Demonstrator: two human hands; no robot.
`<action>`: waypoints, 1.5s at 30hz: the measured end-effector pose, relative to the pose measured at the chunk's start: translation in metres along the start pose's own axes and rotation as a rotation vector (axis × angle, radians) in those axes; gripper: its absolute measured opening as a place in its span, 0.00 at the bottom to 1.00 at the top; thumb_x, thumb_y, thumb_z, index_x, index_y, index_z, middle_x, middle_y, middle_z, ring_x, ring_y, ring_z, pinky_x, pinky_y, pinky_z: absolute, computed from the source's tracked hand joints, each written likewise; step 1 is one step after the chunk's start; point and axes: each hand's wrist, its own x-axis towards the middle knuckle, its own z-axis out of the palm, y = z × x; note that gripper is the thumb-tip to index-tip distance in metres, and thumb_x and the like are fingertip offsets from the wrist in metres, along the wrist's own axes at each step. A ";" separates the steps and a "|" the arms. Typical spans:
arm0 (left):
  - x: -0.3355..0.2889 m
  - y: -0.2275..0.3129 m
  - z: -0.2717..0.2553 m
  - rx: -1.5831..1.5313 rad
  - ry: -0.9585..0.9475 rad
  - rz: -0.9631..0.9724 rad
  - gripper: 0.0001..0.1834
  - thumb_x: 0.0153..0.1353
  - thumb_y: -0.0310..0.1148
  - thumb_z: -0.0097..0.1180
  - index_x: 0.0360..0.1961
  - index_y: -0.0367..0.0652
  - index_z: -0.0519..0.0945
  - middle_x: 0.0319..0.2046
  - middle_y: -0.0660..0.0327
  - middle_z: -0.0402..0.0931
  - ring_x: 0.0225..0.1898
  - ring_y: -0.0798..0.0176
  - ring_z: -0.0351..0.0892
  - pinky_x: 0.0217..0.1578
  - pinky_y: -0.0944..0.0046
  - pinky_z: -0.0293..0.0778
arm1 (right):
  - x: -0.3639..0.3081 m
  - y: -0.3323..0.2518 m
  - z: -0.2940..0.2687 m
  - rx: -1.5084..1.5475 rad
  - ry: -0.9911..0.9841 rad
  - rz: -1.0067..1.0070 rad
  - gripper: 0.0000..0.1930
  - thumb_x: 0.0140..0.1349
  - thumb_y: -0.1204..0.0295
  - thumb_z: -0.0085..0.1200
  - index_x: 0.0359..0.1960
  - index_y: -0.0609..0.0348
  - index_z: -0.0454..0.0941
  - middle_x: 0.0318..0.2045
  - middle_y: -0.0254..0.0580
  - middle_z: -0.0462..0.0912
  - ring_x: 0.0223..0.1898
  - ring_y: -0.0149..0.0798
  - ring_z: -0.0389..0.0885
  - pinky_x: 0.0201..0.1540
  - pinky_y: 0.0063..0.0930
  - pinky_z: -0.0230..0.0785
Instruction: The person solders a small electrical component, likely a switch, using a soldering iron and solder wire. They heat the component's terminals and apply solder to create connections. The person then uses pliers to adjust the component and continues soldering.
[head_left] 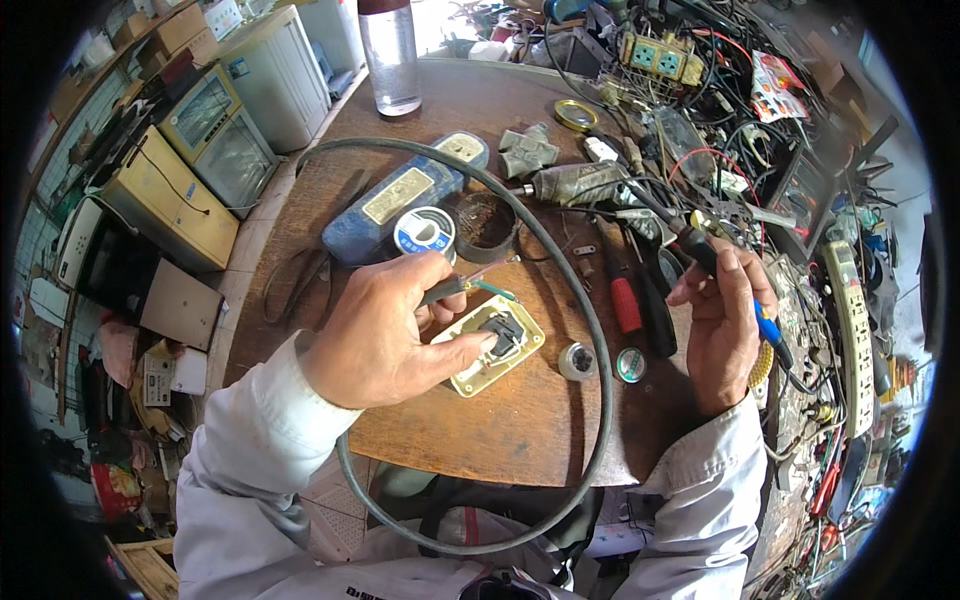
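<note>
My left hand (385, 335) grips the end of a thick black cable (600, 330), which loops across the table and toward my lap. Thin stripped wires (490, 285), one of them green, stick out of its end. Below them lies an opened cream plastic housing (527, 335) with a black part (503, 335) inside; my left thumb rests at that part. On the right, my right hand (725, 320) is closed around a soldering iron (766, 322) with a blue and black handle, raised above the table. Its tip is hard to make out among the tools behind.
Beyond my left hand stand a solder reel (425, 232) and a blue case (375, 205). A small jar (576, 361), a round tin (630, 365) and a red-handled screwdriver (625, 305) lie between my hands. A bottle (390, 60) stands far back; tangled cables and a power strip (848, 330) crowd the right.
</note>
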 end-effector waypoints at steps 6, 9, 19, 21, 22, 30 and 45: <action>0.005 -0.010 0.006 0.189 -0.001 0.104 0.35 0.49 0.39 0.84 0.49 0.30 0.77 0.42 0.49 0.81 0.41 0.59 0.86 0.42 0.56 0.83 | 0.001 0.003 0.000 -0.029 0.036 -0.031 0.15 0.75 0.65 0.60 0.49 0.69 0.83 0.32 0.44 0.87 0.27 0.34 0.84 0.32 0.26 0.78; 0.003 -0.014 0.008 0.393 -0.050 0.143 0.43 0.42 0.50 0.85 0.49 0.33 0.74 0.47 0.45 0.80 0.47 0.43 0.85 0.50 0.48 0.80 | 0.000 0.001 0.001 -0.039 0.030 -0.029 0.16 0.75 0.64 0.61 0.50 0.69 0.83 0.32 0.44 0.87 0.27 0.33 0.84 0.32 0.25 0.78; 0.002 -0.013 0.005 0.472 -0.147 0.129 0.41 0.42 0.40 0.84 0.51 0.32 0.73 0.42 0.46 0.81 0.45 0.43 0.85 0.47 0.48 0.80 | -0.001 0.004 -0.001 -0.063 0.048 -0.038 0.16 0.75 0.64 0.62 0.48 0.69 0.83 0.32 0.43 0.87 0.27 0.33 0.83 0.32 0.26 0.78; 0.002 -0.015 0.001 0.437 -0.163 0.127 0.39 0.42 0.38 0.83 0.51 0.33 0.74 0.42 0.47 0.81 0.45 0.44 0.85 0.46 0.50 0.80 | -0.001 0.006 -0.001 -0.060 0.050 -0.034 0.16 0.75 0.64 0.62 0.48 0.69 0.83 0.32 0.42 0.87 0.27 0.33 0.83 0.32 0.26 0.77; 0.001 -0.015 -0.002 0.421 -0.169 0.125 0.38 0.43 0.36 0.83 0.51 0.33 0.74 0.42 0.47 0.80 0.44 0.45 0.85 0.46 0.50 0.80 | -0.001 0.007 -0.001 -0.058 0.046 -0.032 0.16 0.75 0.64 0.62 0.48 0.68 0.83 0.32 0.42 0.87 0.27 0.33 0.83 0.32 0.26 0.77; 0.002 -0.018 -0.006 0.352 -0.180 0.114 0.31 0.47 0.33 0.77 0.52 0.40 0.75 0.42 0.48 0.82 0.48 0.40 0.84 0.50 0.46 0.78 | 0.000 0.006 -0.003 -0.043 0.031 -0.024 0.15 0.74 0.64 0.62 0.47 0.67 0.84 0.32 0.42 0.87 0.26 0.33 0.83 0.31 0.24 0.75; 0.001 -0.017 -0.004 0.060 0.029 0.123 0.11 0.75 0.30 0.56 0.50 0.32 0.80 0.29 0.42 0.81 0.30 0.44 0.85 0.32 0.53 0.76 | 0.000 0.007 -0.002 -0.051 0.022 -0.034 0.15 0.75 0.65 0.62 0.47 0.69 0.84 0.32 0.43 0.87 0.27 0.34 0.83 0.32 0.27 0.78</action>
